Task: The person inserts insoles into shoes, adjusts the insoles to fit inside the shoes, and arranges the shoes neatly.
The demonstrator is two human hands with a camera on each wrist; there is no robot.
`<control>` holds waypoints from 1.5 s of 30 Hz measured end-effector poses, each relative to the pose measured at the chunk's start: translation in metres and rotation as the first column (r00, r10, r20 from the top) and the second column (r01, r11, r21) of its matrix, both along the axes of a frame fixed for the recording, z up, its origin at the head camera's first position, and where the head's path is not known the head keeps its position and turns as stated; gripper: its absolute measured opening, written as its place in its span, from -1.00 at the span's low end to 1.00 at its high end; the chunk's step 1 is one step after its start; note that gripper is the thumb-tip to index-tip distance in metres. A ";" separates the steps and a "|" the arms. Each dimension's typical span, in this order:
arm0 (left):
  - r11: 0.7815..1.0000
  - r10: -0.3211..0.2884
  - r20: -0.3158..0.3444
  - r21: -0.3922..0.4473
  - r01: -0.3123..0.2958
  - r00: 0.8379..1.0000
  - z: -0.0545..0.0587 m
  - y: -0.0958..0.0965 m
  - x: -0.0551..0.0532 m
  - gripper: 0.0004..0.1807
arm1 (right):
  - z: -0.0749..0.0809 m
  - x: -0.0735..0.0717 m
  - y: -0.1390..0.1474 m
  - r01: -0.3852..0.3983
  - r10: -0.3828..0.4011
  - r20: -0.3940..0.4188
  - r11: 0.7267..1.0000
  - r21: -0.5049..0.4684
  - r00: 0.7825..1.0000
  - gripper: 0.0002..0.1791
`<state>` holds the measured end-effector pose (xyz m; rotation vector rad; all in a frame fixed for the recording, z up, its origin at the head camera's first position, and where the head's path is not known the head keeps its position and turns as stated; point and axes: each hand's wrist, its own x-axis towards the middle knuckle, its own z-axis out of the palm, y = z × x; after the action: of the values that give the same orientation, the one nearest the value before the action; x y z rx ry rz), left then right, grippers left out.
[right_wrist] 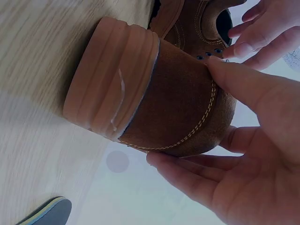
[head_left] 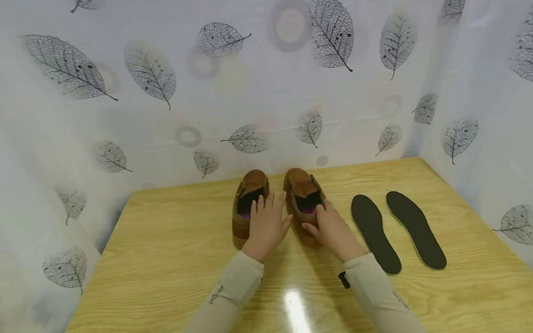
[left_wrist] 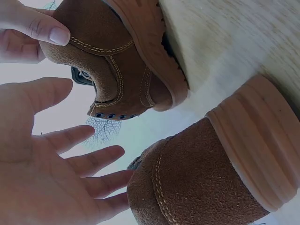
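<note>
Two brown lace-up shoes stand side by side on a wooden table, heels toward me. At the heel of the right shoe (head_left: pixel 298 177) my right hand (head_left: pixel 336 232) grips the collar, its thumb on the near side and fingers around the other, as the right wrist view shows on the suede heel (right_wrist: pixel 173 103). My left hand (head_left: pixel 268 224), fingers spread and fairly straight, hovers over the opening of the left shoe (head_left: pixel 240 228). In the left wrist view its fingertips reach the left shoe's collar (left_wrist: pixel 145 183); whether they touch is unclear. Some purple shows inside both shoes.
Two dark insoles, one nearer (head_left: pixel 375 233) and one farther right (head_left: pixel 417 230), lie flat on the wooden table (head_left: pixel 176 280) to the right of the shoes. A white leaf-patterned curtain (head_left: pixel 259 88) hangs behind the table and along its sides.
</note>
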<state>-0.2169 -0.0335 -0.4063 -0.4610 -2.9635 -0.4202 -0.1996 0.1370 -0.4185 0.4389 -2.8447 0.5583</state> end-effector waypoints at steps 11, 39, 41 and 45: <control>1.000 -0.004 -0.007 0.005 0.004 1.000 0.001 -0.004 0.003 -0.36 | -0.003 0.013 -0.003 -0.008 0.009 -0.083 1.000 0.009 0.996 -0.58; 1.000 -0.001 -0.027 0.010 0.001 1.000 -0.001 -0.004 0.004 -0.36 | -0.006 0.033 -0.002 -0.017 0.022 -0.166 0.999 0.028 0.986 -0.58; 1.000 -0.001 -0.029 0.008 0.001 1.000 -0.001 -0.004 0.004 -0.35 | -0.006 0.033 -0.001 -0.020 0.025 -0.176 0.999 0.031 0.984 -0.58; 1.000 -0.004 -0.033 0.011 0.004 0.999 -0.001 -0.004 0.004 -0.35 | -0.007 0.034 -0.001 -0.021 0.025 -0.182 1.000 0.022 0.983 -0.59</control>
<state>-0.2129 -0.0372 -0.4076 -0.4685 -2.9273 -0.4253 -0.1660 0.1365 -0.4255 0.5002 -2.6753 0.4676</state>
